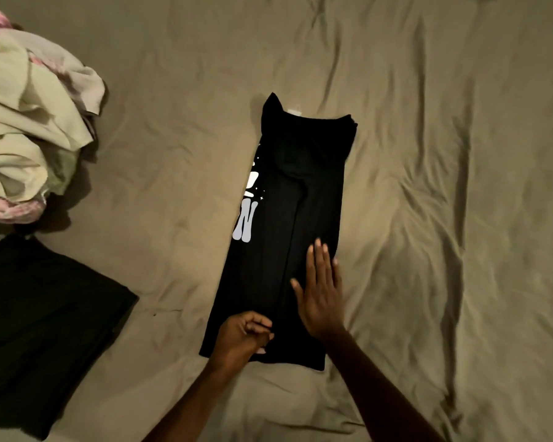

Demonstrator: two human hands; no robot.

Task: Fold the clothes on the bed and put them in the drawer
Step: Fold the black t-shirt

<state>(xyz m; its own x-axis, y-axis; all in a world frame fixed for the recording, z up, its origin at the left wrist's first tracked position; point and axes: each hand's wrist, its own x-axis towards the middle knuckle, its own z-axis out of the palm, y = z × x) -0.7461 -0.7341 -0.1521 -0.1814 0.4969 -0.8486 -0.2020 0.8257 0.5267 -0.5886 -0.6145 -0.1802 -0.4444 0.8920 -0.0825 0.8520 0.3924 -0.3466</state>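
A black T-shirt (pixel 296 193) with white print along its left side lies on the bed, folded lengthwise into a long narrow strip. My right hand (pixel 321 293) presses flat on its lower right part, fingers straight. My left hand (pixel 245 334) is curled at the shirt's near end, where its fingers pinch the fabric of the inner fold edge.
The wrinkled tan bedsheet (pixel 428 218) covers the whole view. A heap of unfolded pale green and pink clothes (pixel 29 122) lies at the far left. A folded black garment (pixel 45 320) rests at the near left.
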